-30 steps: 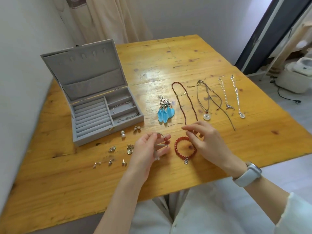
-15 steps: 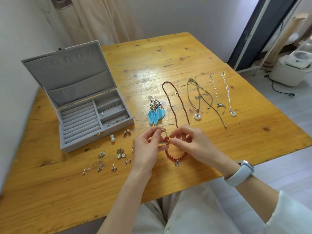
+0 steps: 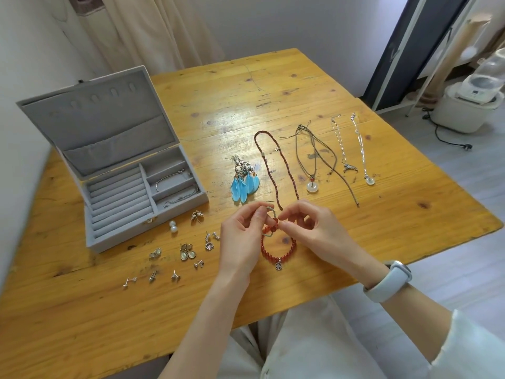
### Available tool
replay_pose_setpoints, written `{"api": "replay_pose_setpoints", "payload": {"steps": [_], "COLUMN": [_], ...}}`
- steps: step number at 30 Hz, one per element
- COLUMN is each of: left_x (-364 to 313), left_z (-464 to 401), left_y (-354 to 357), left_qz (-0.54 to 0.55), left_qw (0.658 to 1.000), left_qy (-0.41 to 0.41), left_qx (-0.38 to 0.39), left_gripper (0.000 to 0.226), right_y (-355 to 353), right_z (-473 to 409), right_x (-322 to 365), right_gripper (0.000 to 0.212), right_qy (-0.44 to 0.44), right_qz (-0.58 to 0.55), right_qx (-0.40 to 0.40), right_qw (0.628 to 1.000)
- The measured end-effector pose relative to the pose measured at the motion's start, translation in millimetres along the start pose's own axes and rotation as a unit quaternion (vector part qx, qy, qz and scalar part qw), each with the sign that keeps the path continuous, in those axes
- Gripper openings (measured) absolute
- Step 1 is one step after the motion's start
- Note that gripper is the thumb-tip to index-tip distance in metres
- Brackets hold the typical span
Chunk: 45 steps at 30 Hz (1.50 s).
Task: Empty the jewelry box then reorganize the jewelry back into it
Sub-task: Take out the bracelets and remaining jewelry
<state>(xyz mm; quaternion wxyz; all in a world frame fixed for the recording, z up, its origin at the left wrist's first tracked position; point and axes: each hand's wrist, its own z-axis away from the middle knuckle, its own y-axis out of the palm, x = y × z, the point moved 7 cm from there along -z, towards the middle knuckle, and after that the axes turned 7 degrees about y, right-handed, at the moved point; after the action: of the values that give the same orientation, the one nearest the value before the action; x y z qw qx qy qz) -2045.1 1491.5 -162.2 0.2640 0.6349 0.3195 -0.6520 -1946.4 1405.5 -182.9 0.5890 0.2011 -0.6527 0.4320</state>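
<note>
Wooden table carries everything in the single head view. Grey box sits at the left with its lid up; two thin chains lie in its right-hand compartments, and the ring rolls beside them hold nothing visible. Small earrings and studs are scattered on the wood in front of the box, with pearls nearer its front edge. Blue feather earrings lie right of the box, then a long bead necklace, a cord pendant and two silver chains, well apart from the box.

Both hands meet near the table's front edge. The left hand and right hand each pinch a thin silver bangle with red beads, fingers curled, held above a red bracelet lying on the wood. A white watch is on the right wrist.
</note>
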Motion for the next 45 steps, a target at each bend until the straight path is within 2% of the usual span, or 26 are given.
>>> {"api": "replay_pose_setpoints", "payload": {"steps": [4,13,20,22,25,27,29,32,34,39,42,45], "left_x": [0.8,2.9,2.0,-1.1,0.3,5.2,7.6,6.0,8.1,18.3,22.6,22.3], "left_z": [-0.1,1.7,6.2,6.8,6.7,8.1,10.4,17.0,23.6,34.3,34.1,32.0], "left_y": [3.4,3.1,18.3,28.7,44.0,50.2,53.5,54.6,56.9,59.0,58.5,55.9], "left_qz": [-0.008,-0.049,-0.143,-0.187,-0.33,-0.419,-0.462,-0.484,-0.494,-0.547,-0.562,-0.545], "left_qw": [1.0,0.999,0.988,0.98,0.935,0.892,0.861,0.826,0.799,0.73,0.713,0.724], "left_qy": [0.013,0.018,0.039,0.057,0.108,0.148,0.191,0.272,0.31,0.331,0.314,0.309], "left_qx": [0.007,0.002,0.041,0.044,0.067,0.081,0.087,0.099,0.148,0.242,0.277,0.289], "left_gripper": [0.018,0.015,0.017,0.015,0.014,0.014,0.013,0.017,0.028,0.036,0.041,0.041], "right_y": [-1.1,-2.2,-36.8,-47.1,-55.3,-55.6,-53.3,-55.9,-55.0,-47.7,-46.6,-47.2], "right_z": [1.1,4.7,8.3,8.5,8.9,9.7,10.8,13.9,17.4,27.9,28.3,27.6], "right_x": [-3.5,-3.8,-13.5,-18.1,-20.1,-22.7,-27.0,-26.1,-24.5,-30.8,-31.1,-30.3], "right_gripper": [0.013,0.008,0.01,0.009,0.006,0.004,0.01,0.015,0.019,0.035,0.037,0.039], "right_qy": [0.004,0.012,0.067,0.07,0.041,0.017,0.004,-0.028,-0.065,-0.111,-0.113,-0.102], "right_qz": [0.002,-0.042,-0.114,-0.061,0.114,0.225,0.309,0.333,0.345,0.42,0.433,0.425], "right_qx": [0.011,0.023,-0.038,-0.068,-0.095,-0.096,-0.092,-0.113,-0.113,-0.085,-0.078,-0.08], "right_qw": [1.0,0.999,0.99,0.993,0.988,0.969,0.946,0.936,0.93,0.897,0.891,0.896]}}
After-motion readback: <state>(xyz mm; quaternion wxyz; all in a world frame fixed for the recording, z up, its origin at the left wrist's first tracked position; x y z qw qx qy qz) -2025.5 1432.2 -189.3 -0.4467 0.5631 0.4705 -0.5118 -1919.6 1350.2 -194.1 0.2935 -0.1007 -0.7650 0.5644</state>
